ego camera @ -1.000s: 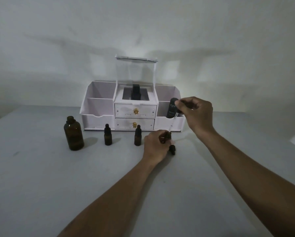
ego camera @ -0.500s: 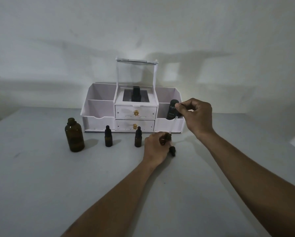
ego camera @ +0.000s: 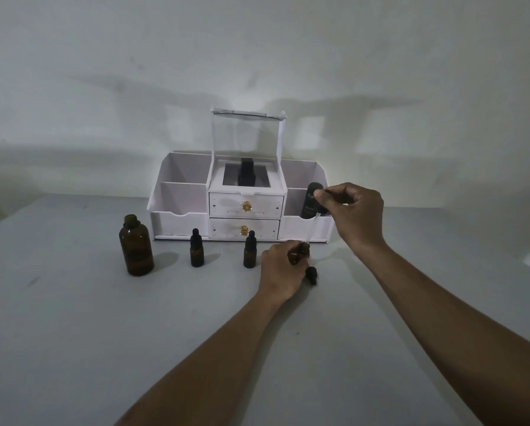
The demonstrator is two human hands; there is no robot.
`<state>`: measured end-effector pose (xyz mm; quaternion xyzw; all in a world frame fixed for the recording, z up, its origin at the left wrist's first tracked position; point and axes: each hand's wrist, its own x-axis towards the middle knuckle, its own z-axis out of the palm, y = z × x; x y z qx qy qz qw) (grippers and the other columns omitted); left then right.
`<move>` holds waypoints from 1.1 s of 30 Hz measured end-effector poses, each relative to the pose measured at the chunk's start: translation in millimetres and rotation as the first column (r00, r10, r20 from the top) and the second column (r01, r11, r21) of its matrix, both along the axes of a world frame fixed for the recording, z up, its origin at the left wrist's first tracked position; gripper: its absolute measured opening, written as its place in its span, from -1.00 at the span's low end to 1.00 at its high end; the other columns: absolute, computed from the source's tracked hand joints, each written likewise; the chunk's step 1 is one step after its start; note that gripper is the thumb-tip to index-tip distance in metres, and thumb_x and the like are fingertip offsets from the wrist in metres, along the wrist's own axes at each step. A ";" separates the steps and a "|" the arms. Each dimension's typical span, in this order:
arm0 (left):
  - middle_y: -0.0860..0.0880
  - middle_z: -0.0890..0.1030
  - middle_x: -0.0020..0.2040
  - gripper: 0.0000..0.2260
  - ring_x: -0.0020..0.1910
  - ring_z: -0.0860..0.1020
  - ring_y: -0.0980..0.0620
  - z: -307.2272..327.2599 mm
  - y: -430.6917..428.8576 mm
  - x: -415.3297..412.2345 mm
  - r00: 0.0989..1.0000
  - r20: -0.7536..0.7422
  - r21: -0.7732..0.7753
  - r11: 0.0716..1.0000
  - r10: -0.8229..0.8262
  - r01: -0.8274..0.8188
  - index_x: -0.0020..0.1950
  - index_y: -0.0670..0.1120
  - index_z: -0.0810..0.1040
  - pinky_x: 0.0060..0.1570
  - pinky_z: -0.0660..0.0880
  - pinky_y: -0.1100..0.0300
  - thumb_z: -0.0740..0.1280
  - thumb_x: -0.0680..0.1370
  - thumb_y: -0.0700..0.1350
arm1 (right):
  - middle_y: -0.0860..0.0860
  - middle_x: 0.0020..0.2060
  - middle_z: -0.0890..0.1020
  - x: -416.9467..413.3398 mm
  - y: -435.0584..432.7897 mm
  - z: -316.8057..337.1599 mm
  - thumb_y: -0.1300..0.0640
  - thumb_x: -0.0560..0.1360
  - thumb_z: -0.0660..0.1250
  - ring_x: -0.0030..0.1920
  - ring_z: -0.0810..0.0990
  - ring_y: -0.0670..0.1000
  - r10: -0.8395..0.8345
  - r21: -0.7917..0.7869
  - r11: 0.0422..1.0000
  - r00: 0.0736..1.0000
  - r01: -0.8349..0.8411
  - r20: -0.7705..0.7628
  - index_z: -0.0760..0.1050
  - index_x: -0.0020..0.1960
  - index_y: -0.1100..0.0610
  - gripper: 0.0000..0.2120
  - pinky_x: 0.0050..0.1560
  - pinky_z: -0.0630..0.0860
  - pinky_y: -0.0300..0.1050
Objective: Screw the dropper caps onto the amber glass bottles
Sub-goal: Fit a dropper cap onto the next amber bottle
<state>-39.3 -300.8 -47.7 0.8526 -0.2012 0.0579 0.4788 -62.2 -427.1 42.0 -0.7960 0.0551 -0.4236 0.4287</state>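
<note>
Standing against the pale wall, a white cosmetic organizer (ego camera: pixel 242 207) is seen on the grey tabletop (ego camera: pixel 73 333), and every other place is given from it. Two drawers with gold knobs are set in its middle, a raised clear lid is held above them, and a black rectangular item (ego camera: pixel 247 176) is seen under that lid. A dark tube-shaped container (ego camera: pixel 311 200) with pale lettering is stood in the organizer's right-hand compartment. In front of its left end, a large amber glass bottle (ego camera: pixel 136 245) is stood uncapped. In front of the drawers, two small amber dropper bottles (ego camera: pixel 197 252) (ego camera: pixel 250 253) are stood upright with their black caps on. Before the organizer's right half, the left hand (ego camera: pixel 280 270) is closed around a small amber bottle (ego camera: pixel 297 253), whose neck alone is visible above the curled fingers. Above it, in front of the right compartment, the right hand (ego camera: pixel 354 212) is pinched shut on the black bulb of a dropper cap (ego camera: pixel 323 207); its clear glass pipette (ego camera: pixel 312 229) is angled down to the bottle's mouth. Just beside the left hand, a loose black dropper cap (ego camera: pixel 312 274) is laid on the tabletop.
</note>
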 end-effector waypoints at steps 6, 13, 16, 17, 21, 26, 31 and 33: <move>0.00 0.66 0.16 -0.74 0.14 0.60 0.06 -0.2 -0.8 0.1 1.000 -0.006 -0.017 1.000 0.000 0.000 0.21 -0.03 0.63 0.31 0.42 0.20 0.44 0.52 -0.09 | -0.09 -0.33 0.68 -1.0 1.1 1.7 0.09 0.40 0.57 -0.36 0.61 -0.29 0.009 0.039 0.999 1.000 -0.009 0.010 0.71 -0.15 0.10 -0.90 -0.25 0.47 -0.51; 0.00 0.66 0.16 -0.74 0.14 0.60 0.04 -0.5 0.0 0.1 1.000 -0.016 -0.025 1.000 -0.001 0.000 0.21 -0.03 0.63 0.33 0.43 0.16 0.43 0.52 -0.09 | -0.04 -0.37 0.66 2.3 -0.9 0.2 0.12 0.43 0.55 -0.34 0.60 -0.09 -0.002 0.012 1.000 1.000 0.002 -0.012 0.67 -0.23 0.16 -0.87 -0.26 0.46 -0.45; 0.00 0.65 0.17 -0.74 0.15 0.59 0.05 -0.1 0.7 -0.4 1.000 -0.018 -0.026 1.000 -0.003 0.003 0.22 -0.04 0.62 0.35 0.41 0.15 0.43 0.53 -0.10 | 0.00 -0.35 0.66 2.7 -0.9 -0.8 0.13 0.44 0.54 -0.33 0.60 -0.09 -0.011 -0.007 1.000 1.000 0.011 -0.019 0.66 -0.23 0.17 -0.86 -0.27 0.43 -0.51; 0.00 0.65 0.18 -0.73 0.15 0.59 0.05 -0.2 1.2 -0.6 1.000 -0.017 -0.031 1.000 -0.004 0.003 0.23 -0.05 0.62 0.34 0.40 0.18 0.43 0.53 -0.10 | 0.00 -0.34 0.67 2.6 -0.3 -0.6 0.12 0.44 0.54 -0.33 0.60 -0.08 -0.011 -0.009 1.000 1.000 0.011 -0.021 0.66 -0.22 0.18 -0.86 -0.26 0.45 -0.48; 0.00 0.65 0.17 -0.73 0.16 0.59 0.05 -0.6 1.0 -0.4 1.000 -0.018 -0.030 1.000 0.001 -0.001 0.22 -0.04 0.62 0.33 0.39 0.20 0.43 0.52 -0.10 | -0.03 -0.32 0.68 0.1 2.5 0.6 0.08 0.42 0.56 -0.29 0.63 -0.10 0.000 -0.010 1.000 1.000 0.000 -0.017 0.68 -0.19 0.16 -0.85 -0.19 0.49 -0.38; 0.00 0.64 0.18 -0.69 0.14 0.59 0.07 0.9 3.0 -2.3 1.000 -0.025 -0.045 0.999 -0.018 0.017 0.26 -0.05 0.59 0.27 0.40 0.28 0.44 0.52 -0.13 | -0.05 -0.30 0.70 -4.3 5.1 5.9 0.06 0.40 0.57 -0.27 0.66 -0.11 0.016 -0.003 1.000 1.000 -0.016 -0.002 0.69 -0.18 0.14 -0.85 -0.16 0.54 -0.33; 0.01 0.60 0.23 -0.55 0.06 0.56 0.15 1.3 19.2 -8.4 0.981 -0.183 -0.173 0.984 -0.067 0.035 0.36 0.00 0.49 0.05 0.45 0.37 0.47 0.49 -0.08 | -0.08 -0.29 0.70 -11.6 13.3 22.8 0.09 0.43 0.54 -0.29 0.64 -0.20 0.025 -0.023 0.999 0.997 -0.023 0.071 0.67 -0.16 0.10 -0.91 -0.21 0.49 -0.48; 0.05 0.60 0.21 -0.58 0.05 0.56 0.16 2.2 37.7 -12.1 0.972 -0.215 -0.161 0.985 -0.091 0.057 0.33 0.03 0.50 0.00 0.43 0.38 0.47 0.49 -0.03 | -0.09 -0.27 0.70 -12.2 23.2 30.7 0.09 0.45 0.53 -0.26 0.67 -0.17 0.041 -0.031 0.999 0.995 -0.039 0.095 0.68 -0.13 0.09 -0.92 -0.18 0.53 -0.45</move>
